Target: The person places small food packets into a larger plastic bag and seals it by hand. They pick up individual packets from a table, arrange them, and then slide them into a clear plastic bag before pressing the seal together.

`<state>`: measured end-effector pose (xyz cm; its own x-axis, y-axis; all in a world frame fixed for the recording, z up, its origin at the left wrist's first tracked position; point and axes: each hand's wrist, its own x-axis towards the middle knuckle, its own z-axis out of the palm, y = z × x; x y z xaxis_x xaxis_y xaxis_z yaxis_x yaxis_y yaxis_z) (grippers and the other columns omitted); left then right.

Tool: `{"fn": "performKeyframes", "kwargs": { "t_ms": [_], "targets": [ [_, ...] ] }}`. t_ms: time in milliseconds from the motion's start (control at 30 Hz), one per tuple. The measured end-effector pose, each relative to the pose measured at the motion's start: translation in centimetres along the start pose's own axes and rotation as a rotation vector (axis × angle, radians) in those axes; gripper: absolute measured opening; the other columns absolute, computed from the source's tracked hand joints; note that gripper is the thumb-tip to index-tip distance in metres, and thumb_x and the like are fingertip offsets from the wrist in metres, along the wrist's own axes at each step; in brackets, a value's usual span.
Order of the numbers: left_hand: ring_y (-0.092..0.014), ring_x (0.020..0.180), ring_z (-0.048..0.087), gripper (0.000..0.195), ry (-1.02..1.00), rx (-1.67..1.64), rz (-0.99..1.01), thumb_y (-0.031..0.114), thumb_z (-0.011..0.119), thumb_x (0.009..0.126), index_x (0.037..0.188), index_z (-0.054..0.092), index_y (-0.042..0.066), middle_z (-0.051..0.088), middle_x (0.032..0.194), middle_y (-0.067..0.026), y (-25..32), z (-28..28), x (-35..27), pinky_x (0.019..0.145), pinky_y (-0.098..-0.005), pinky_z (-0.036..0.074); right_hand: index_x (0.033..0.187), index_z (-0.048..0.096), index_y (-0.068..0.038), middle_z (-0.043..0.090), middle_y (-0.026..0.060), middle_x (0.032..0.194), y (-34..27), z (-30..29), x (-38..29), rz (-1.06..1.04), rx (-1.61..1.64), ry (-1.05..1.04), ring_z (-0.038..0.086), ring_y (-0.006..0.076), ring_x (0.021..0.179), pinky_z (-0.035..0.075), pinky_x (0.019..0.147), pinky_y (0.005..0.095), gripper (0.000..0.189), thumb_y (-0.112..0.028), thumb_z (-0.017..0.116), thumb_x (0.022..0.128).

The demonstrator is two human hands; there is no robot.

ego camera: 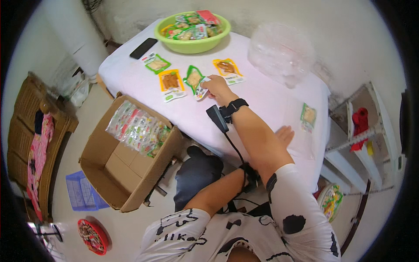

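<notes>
My right hand [216,87] reaches across my left arm and grips the lower corner of a green-edged snack packet [193,80] on the white-covered table. To its left lie a yellow-edged packet [171,83] and a green-edged packet [157,64]; another yellow-edged packet [226,68] is just beyond the hand. My left hand [285,135] rests near the table's right part, partly hidden behind my right forearm, its visible fingers apart. Right of it, a small packet [308,116] lies by a clear plastic bag [302,144]. Both wrists wear black straps.
A green basin [193,47] full of packets and a black phone [143,48] are at the back. A large clear bag [281,52] stands at the back right. An open cardboard box [124,175] with layered packets adjoins the table's left edge. White shelves [347,170] stand at right.
</notes>
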<state>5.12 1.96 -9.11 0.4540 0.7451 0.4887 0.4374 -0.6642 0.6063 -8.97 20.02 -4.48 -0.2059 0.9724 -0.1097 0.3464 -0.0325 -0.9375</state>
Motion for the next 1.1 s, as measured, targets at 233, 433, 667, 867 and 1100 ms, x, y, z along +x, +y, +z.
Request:
{"fn": "performKeyframes", "kwargs": {
  "t_ms": [233,433,667,867,1100],
  "targets": [
    [-0.027,0.101,0.054,0.038,-0.154,-0.217,0.131,0.01,0.053,0.085,0.122,0.048,0.002,0.056,0.106,-0.0152,-4.2,-3.3,-1.1,0.086,-0.0378,0.043,0.11,0.055,0.001,0.055,0.0056,0.073,-0.6,-11.3,-11.6,0.172,0.431,-0.059,0.05,0.0108,0.057,0.042,0.047,0.0246,0.029,-0.009,0.059,0.083],
    [-0.033,0.1,0.058,0.029,-0.109,0.143,-0.093,0.011,0.054,0.085,0.113,0.056,0.003,0.057,0.114,-0.0204,-0.3,-2.2,0.7,0.084,-0.0401,0.048,0.116,0.047,0.004,0.059,0.0147,0.106,5.4,-22.0,-29.0,0.051,0.849,0.145,0.061,0.0212,0.094,0.051,0.083,0.0325,0.031,-0.005,0.054,0.087],
    [-0.031,0.118,0.049,0.037,0.055,0.062,0.002,0.011,0.049,0.088,0.124,0.05,0.003,0.052,0.126,-0.0187,0.9,-3.5,0.8,0.095,-0.0371,0.043,0.113,0.05,0.001,0.063,0.0125,0.093,12.4,-22.1,-39.9,0.267,0.984,0.322,0.065,0.0189,0.069,0.053,0.054,0.0287,0.028,-0.006,0.054,0.086],
    [-0.032,0.117,0.049,0.037,0.055,0.095,0.015,0.01,0.048,0.088,0.124,0.05,0.002,0.052,0.125,-0.0193,0.7,-3.7,0.7,0.096,-0.0376,0.043,0.114,0.05,-0.004,0.063,0.0094,0.095,10.8,-20.0,-35.0,0.258,0.955,0.496,0.062,0.0191,0.069,0.05,0.059,0.0292,0.028,-0.01,0.051,0.087],
    [-0.034,0.12,0.046,0.041,0.097,0.07,0.068,0.003,0.046,0.086,0.127,0.046,0.0,0.048,0.129,-0.0225,1.0,-3.6,0.8,0.097,-0.0388,0.041,0.12,0.043,-0.006,0.06,0.0097,0.103,9.6,-18.8,-28.8,0.162,1.018,0.514,0.062,0.0179,0.08,0.051,0.065,0.031,0.031,-0.009,0.047,0.09]
  ]
}}
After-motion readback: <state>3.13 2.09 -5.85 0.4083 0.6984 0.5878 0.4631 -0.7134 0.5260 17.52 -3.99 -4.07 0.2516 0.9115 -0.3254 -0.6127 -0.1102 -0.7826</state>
